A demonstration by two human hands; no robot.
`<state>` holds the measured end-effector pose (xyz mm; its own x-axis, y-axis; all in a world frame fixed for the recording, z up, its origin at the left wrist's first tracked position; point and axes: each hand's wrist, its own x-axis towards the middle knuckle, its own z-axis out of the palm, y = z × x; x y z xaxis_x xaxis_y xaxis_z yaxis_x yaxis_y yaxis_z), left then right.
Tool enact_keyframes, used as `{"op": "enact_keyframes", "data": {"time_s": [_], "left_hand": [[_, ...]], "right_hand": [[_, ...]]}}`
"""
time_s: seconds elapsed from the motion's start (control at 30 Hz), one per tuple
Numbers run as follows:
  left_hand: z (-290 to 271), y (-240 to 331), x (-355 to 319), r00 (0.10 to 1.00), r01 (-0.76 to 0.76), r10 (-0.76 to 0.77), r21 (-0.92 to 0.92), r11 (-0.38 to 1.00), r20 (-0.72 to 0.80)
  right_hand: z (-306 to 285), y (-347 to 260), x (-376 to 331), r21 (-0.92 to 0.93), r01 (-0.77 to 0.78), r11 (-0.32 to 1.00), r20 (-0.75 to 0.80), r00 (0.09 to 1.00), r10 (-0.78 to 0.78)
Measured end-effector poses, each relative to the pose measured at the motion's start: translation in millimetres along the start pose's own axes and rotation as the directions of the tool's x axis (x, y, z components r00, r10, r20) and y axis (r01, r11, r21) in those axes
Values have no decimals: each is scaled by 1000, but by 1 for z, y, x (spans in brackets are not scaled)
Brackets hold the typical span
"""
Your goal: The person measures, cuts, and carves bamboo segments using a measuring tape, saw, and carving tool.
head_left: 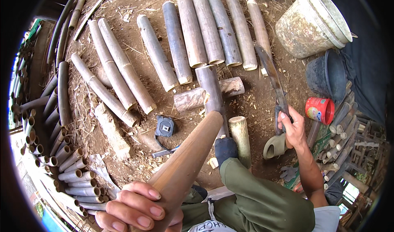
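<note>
My left hand (pixel 137 207) is wrapped around a brown bamboo piece (pixel 184 162), raised close to the camera with its far end pointing up and right. A paler stripe runs along its surface. My right hand (pixel 293 127) grips a machete (pixel 274 76) by its dark handle, the worn curved blade angled up and left, apart from the bamboo. Between my hands, a darker bamboo piece (pixel 212 93) rests across a short log (pixel 190 100), with its near end by my dark-covered foot (pixel 226 149). A pale cut log (pixel 240 137) is beside that foot.
Several bamboo pieces (pixel 191 29) lie in a row ahead, others (pixel 113 66) to the left. A tape measure (pixel 165 126) lies on the dirt floor. A white bucket (pixel 301 25), dark bucket (pixel 324 76) and red tub (pixel 318 109) stand right. Bamboo stacks flank both sides.
</note>
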<state>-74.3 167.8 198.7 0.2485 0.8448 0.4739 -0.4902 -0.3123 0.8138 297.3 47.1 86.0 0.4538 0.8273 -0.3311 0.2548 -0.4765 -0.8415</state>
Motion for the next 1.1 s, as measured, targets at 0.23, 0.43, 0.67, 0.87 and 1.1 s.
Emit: {"op": "enact_keyframes", "data": {"time_s": [0.23,0.43,0.67,0.87,1.1], "left_hand": [[8,0,2,1000,0,0,7,1000,-26],[21,-3,0,999,-26,27,23,999,-27],[25,-6,-1,997,-35,35,7,999,-65],[50,-16,-3,972,-89,96,39,995,-213],[44,-7,0,970,15,68,335,942,-235]], "right_hand": [[2,1,3,-8,4,1000,30,1000,-4],[-6,3,25,-398,401,825,214,915,-341],[8,-34,87,-522,715,466,667,682,-300],[6,-42,91,-511,714,479,658,683,-316],[9,-36,101,-515,742,429,748,633,-198]]}}
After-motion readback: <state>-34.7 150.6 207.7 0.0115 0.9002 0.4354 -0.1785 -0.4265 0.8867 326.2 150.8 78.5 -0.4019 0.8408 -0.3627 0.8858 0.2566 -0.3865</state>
